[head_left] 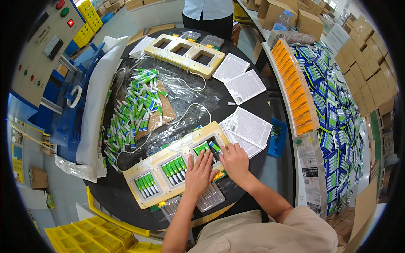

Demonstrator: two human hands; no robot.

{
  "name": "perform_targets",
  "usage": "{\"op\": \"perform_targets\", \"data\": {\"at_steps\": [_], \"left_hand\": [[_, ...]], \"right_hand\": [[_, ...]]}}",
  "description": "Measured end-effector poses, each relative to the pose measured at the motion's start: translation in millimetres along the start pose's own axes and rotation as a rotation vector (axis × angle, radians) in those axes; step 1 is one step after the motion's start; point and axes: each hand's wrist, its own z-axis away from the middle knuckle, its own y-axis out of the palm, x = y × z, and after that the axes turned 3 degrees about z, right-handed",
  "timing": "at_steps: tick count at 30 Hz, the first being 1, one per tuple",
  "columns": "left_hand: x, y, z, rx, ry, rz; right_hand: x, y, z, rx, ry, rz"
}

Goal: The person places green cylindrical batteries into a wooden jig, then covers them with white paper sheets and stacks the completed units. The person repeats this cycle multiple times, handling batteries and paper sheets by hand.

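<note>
A cream frame (pixel 155 162) with three openings lies tilted on the round dark table in front of me. Rows of small green tubes with white caps (pixel 174 169) fill its left and middle openings. My left hand (pixel 199 175) rests with outstretched fingers over the right opening, on green tubes (pixel 201 147) partly hidden beneath it. Beside it, my right hand (pixel 235 162) pinches a green tube with a blue end (pixel 215 147) at that opening's right side. Clear plastic blister trays (pixel 210 197) stick out from under the frame's near edge.
A heap of loose tubes (pixel 137 105) lies beyond the frame on plastic film and cardboard. A second frame (pixel 183 52) sits at the far side, before a standing person (pixel 208 14). Printed cards (pixel 249 128) lie at right; a blue machine (pixel 78 109) stands left.
</note>
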Motion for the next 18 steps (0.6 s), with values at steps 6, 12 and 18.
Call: {"op": "perform_targets", "data": {"at_steps": [6, 12, 18], "left_hand": [[-0.2, 0.9, 1.9, 0.014, -0.008, -0.017], [-3.6, -5.7, 5.2, 0.025, -0.090, 0.026], [-1.1, -4.1, 7.7, 0.035, -0.061, -0.017]], "right_hand": [[-3.1, 4.3, 1.4, -0.075, -0.003, -0.143], [-3.2, 4.1, -2.0, -0.093, -0.026, -0.251], [-9.3, -0.7, -3.6, -0.031, -0.070, -0.289]]}}
